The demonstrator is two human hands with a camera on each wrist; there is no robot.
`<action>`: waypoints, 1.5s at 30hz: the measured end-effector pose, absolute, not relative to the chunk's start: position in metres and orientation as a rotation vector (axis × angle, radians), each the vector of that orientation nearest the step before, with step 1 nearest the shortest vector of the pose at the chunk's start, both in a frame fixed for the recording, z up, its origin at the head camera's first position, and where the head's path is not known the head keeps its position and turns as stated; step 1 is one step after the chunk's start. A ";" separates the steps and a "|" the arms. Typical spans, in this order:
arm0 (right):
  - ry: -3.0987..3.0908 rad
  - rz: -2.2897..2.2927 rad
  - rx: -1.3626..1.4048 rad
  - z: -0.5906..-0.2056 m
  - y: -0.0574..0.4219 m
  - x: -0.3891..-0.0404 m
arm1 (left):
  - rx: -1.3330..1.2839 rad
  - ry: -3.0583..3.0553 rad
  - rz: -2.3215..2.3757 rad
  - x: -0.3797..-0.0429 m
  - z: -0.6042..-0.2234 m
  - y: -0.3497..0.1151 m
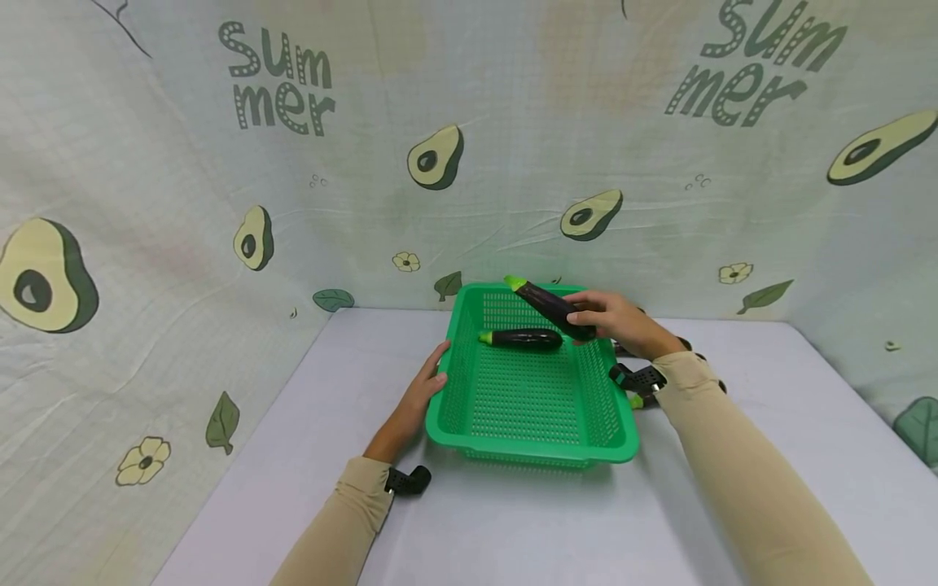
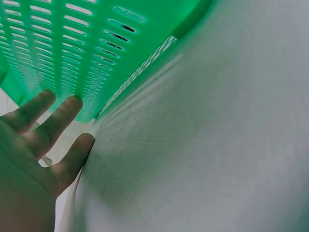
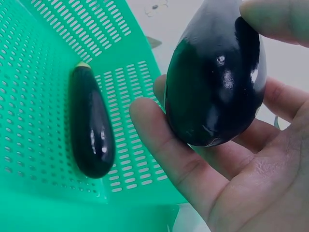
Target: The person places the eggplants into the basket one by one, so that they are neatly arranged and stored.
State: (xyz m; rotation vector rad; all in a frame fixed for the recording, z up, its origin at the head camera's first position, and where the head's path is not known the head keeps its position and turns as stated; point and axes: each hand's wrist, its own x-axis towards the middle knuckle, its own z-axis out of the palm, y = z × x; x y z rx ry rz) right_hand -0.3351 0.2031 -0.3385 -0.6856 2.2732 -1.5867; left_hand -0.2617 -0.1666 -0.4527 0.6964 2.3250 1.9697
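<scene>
My right hand (image 1: 614, 319) grips a dark eggplant (image 1: 548, 304) with a bright green stem, above the back right part of a green plastic basket (image 1: 528, 452). The right wrist view shows thumb and fingers round the blunt end of this eggplant (image 3: 217, 82). Inside the basket, near its back, lies a second eggplant (image 1: 523, 338), its stem to the left. My left hand (image 1: 419, 392) is at the basket's left side. In the left wrist view the left fingers are extended, with fingertips (image 2: 75, 102) at the perforated wall (image 2: 72, 43).
More eggplants (image 1: 645, 401) lie on the white table (image 1: 506, 529) to the right of the basket, partly hidden by the right hand and wrist. Behind the table hangs a pale cloth (image 1: 513, 220) printed with avocados and leaves. Each wrist wears a black strap (image 1: 639, 378).
</scene>
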 end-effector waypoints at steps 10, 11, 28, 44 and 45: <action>2.248 -1.594 -0.687 -0.342 0.197 -0.338 | 0.697 2.354 1.958 -0.262 -0.456 -0.168; 2.245 -1.590 -0.689 -0.342 0.197 -0.338 | 0.698 2.351 1.959 -0.262 -0.456 -0.168; 2.266 -1.496 -0.715 -0.344 0.193 -0.347 | 0.698 2.373 1.955 -0.260 -0.453 -0.168; 2.296 -1.442 -0.744 -0.346 0.190 -0.351 | 0.702 2.363 1.944 -0.262 -0.457 -0.169; 2.311 -1.429 -0.743 -0.346 0.189 -0.351 | 0.700 2.364 1.941 -0.262 -0.457 -0.169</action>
